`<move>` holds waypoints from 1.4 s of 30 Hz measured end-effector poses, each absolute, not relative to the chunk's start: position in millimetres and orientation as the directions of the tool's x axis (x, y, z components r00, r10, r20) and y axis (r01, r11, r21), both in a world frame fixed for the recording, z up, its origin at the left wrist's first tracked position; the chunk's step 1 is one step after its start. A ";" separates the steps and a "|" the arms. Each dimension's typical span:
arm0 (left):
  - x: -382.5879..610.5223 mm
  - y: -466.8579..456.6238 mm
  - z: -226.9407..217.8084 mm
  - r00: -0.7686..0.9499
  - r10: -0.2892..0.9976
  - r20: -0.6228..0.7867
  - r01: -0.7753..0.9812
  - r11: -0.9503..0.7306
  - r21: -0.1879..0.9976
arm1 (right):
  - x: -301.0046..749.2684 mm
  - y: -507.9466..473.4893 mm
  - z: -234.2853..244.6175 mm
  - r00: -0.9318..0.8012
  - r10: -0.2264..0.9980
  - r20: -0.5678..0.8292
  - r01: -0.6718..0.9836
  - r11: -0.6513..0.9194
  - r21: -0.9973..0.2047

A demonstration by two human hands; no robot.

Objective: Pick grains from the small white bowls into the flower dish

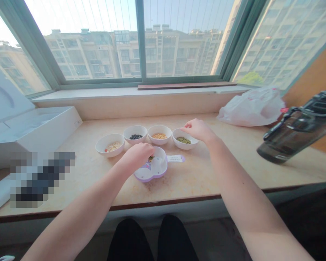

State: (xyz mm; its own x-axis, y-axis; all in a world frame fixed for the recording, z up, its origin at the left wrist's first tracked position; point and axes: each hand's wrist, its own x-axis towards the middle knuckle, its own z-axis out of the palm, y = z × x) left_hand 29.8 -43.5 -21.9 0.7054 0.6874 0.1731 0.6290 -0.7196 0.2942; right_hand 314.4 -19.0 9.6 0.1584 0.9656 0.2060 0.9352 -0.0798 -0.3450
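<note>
My left hand is over a small white dish with a purple rim, its fingers drawn together close to a few green and yellow bits. Whatever is between those fingertips is hidden. At the far rim of a white bowl of green mung beans, my right hand has its fingers closed; I cannot make out what they hold. To the left stand a bowl of yellow grains, a bowl of black beans and a bowl of pale pieces with a bit of red.
A white label tab sticks out beside the dish. On the right are a dark bottle and a white plastic bag. An open white box stands at left, near a blurred-out dark object. The counter edge runs in front.
</note>
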 end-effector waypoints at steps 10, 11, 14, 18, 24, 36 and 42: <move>27.7 -39.4 -19.9 0.716 0.670 0.197 0.559 -0.718 0.415 | 305.5 -23.3 12.4 0.127 0.971 0.201 0.930 -0.046 -0.364; 26.6 -38.5 -16.8 0.698 0.687 0.200 0.550 -0.694 0.465 | 304.8 -23.5 12.7 0.123 0.970 0.209 0.929 -0.038 -0.369; 23.2 -38.2 -3.9 0.603 0.765 0.226 0.435 -0.553 0.711 | 301.4 -24.7 14.0 0.103 0.965 0.240 0.915 0.003 -0.404; 21.4 -41.8 12.0 0.521 0.826 0.217 -0.027 -0.238 0.971 | 289.9 -29.5 15.8 0.022 0.944 0.329 0.843 0.159 -0.513; 21.8 -38.5 13.5 0.468 0.870 0.156 -0.507 0.119 0.854 | 269.4 -34.6 9.8 -0.157 0.909 0.386 0.631 0.393 -0.669; 31.3 -34.6 -1.5 0.533 0.838 0.117 -0.494 0.196 0.847 | 235.4 -59.5 6.6 -0.278 0.887 0.368 0.257 0.438 -0.862; 36.7 -33.5 -8.7 0.536 0.837 0.113 -0.451 0.170 0.876 | 223.6 -62.1 3.9 -0.273 0.898 0.343 0.200 0.402 -0.893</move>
State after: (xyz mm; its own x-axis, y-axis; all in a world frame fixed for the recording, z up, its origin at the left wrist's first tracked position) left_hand 36.7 -33.5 -8.7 0.5356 0.8369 0.1128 -0.4510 0.1705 0.8761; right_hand 223.6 -62.1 3.9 -0.2735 0.8985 0.3434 0.2004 0.4024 -0.8932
